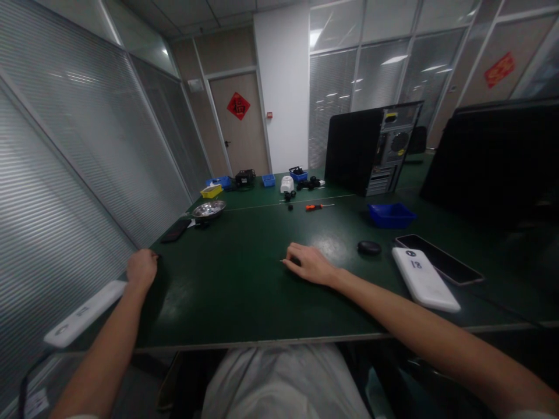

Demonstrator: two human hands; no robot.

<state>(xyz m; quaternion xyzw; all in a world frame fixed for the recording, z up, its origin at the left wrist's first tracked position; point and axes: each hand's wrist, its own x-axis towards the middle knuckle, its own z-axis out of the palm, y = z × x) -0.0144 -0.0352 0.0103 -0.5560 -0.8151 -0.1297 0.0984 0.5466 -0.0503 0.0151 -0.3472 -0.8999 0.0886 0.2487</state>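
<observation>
R hand [309,265], fingers pinching thin pale rod [282,261]; L hand [142,269] at its 9 o'clock, fingers curled, contents can't tell; screwdriver [313,207] at 12.

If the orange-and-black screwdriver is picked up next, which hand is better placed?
Probably the right hand: it lies nearer the screwdriver; the left hand is by the left edge of the green table. The right seems to pinch a thin pale item, though.
</observation>
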